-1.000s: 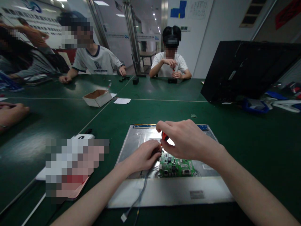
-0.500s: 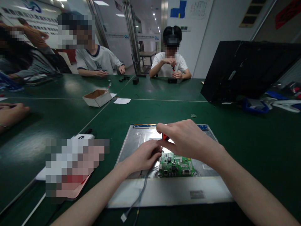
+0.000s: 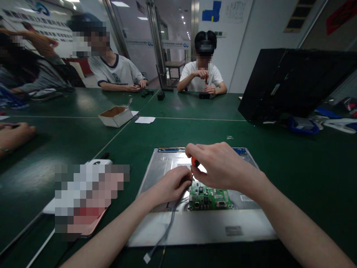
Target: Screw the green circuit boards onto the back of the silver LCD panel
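A green circuit board [image 3: 209, 197] lies on the metal back of a flat display panel [image 3: 156, 178]. My right hand [image 3: 223, 165] curls from above around a screwdriver [image 3: 194, 161] with a red-orange and black handle, its shaft pointing down toward the board's upper left corner. Close against the shaft, my left hand [image 3: 177, 182] has its fingers pinched together beside that corner; whatever they hold is hidden. A thin dark cable [image 3: 169, 227] runs from beneath the left hand to a white plug near the panel's front edge.
Two phones [image 3: 92, 201] lie at the left. Farther off stand an open carton [image 3: 115, 116] and papers [image 3: 145, 120]. A large black monitor [image 3: 295, 85] rises at the right beside a blue tray [image 3: 302, 125]. Other people sit around the green table [image 3: 189, 132]; a co-worker's hand [image 3: 16, 134] rests at far left.
My right fingers have shifted slightly around the screwdriver handle, and more of its red-orange part shows. My left hand stays almost in place. A co-worker across the table has leaned and brought both hands together.
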`<state>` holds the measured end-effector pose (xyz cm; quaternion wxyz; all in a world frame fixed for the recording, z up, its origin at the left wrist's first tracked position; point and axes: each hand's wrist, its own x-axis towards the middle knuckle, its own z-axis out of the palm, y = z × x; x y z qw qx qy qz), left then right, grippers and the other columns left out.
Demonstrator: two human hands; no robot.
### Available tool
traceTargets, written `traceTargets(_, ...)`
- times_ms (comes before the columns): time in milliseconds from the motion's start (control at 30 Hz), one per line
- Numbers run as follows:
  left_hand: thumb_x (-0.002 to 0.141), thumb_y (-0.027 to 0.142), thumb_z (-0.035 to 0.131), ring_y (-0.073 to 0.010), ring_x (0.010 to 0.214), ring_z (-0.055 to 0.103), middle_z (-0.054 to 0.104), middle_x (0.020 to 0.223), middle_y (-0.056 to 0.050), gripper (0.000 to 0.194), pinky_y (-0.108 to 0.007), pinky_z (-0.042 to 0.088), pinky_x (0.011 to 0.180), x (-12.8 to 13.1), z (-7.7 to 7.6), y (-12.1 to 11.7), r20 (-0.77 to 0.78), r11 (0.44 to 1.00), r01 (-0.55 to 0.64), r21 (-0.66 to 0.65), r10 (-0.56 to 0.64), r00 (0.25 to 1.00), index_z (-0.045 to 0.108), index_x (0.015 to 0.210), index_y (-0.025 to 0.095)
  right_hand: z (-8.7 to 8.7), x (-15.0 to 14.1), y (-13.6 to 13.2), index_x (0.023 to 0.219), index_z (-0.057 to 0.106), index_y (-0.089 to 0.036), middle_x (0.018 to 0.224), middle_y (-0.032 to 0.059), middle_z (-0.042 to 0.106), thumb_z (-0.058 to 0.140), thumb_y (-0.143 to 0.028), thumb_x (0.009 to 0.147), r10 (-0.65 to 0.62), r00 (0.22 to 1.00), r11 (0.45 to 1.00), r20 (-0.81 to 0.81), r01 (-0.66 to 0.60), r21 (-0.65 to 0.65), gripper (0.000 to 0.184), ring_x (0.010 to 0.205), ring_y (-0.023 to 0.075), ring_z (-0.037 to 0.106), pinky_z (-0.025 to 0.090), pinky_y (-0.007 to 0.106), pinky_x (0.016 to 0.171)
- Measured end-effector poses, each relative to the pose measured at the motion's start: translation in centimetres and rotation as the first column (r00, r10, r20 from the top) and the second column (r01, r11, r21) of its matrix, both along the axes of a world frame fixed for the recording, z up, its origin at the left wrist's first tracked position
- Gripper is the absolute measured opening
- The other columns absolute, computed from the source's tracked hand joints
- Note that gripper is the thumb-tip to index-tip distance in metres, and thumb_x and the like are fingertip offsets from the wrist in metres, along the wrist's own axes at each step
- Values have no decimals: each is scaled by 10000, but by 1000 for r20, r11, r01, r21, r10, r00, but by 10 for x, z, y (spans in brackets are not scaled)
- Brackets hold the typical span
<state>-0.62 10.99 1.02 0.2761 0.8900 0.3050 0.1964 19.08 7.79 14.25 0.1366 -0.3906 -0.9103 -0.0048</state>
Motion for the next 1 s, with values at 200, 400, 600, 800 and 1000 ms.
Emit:
traceTargets(200, 897, 185, 481, -216, 847, 578, 634, 951, -72, 85, -356, 473, 752, 0, -1, 0, 7, 1000, 4, -25, -4, 1000, 553, 941, 176, -1, -1, 0, 1000, 494, -167, 814, 0, 607, 502, -191, 858, -3, 1000, 1000, 1, 3, 20, 144, 562, 108, 441, 233, 245, 479)
traceTargets(400, 884, 185, 504, -216, 839, 584, 635, 928, -67, 92, -346, 472, 741, 0, 0, 1, 21, 999, 7, -35, -6, 1000, 572, 945, 175, -1, -3, 0, 998, 503, -167, 824, 2, 622, 514, -194, 869, -14, 1000, 1000, 5, 14, 15, 133, 561, 109, 456, 220, 248, 474)
traceTargets(600, 881, 171, 499, -203, 794, 573, 628, 886, -54, 89, -331, 456, 709, 1, 4, 0, 18, 999, 2, -44, -2, 1000, 572, 932, 176, -1, -2, 2, 997, 511, -172, 800, -2, 634, 532, -266, 915, -8, 1000, 999, 7, 8, 32, 127, 576, 121, 485, 222, 250, 483)
traceTargets(800, 864, 173, 521, -202, 789, 571, 628, 888, -52, 82, -326, 452, 707, 0, 1, 2, 28, 999, 8, -48, -6, 1000, 569, 929, 182, -1, -1, 1, 1000, 510, -171, 835, 1, 633, 508, -226, 909, 7, 1000, 1000, -1, -7, 1, 106, 599, 120, 486, 233, 252, 493)
traceTargets(1000, 879, 185, 503, -206, 801, 577, 632, 894, -54, 60, -328, 457, 712, 0, 2, 2, 12, 999, 10, -52, -9, 1000, 555, 908, 181, 1, 2, 0, 991, 496, -177, 838, 4, 606, 499, -186, 852, 30, 1000, 999, 0, -30, -29, 140, 593, 117, 441, 227, 252, 490)
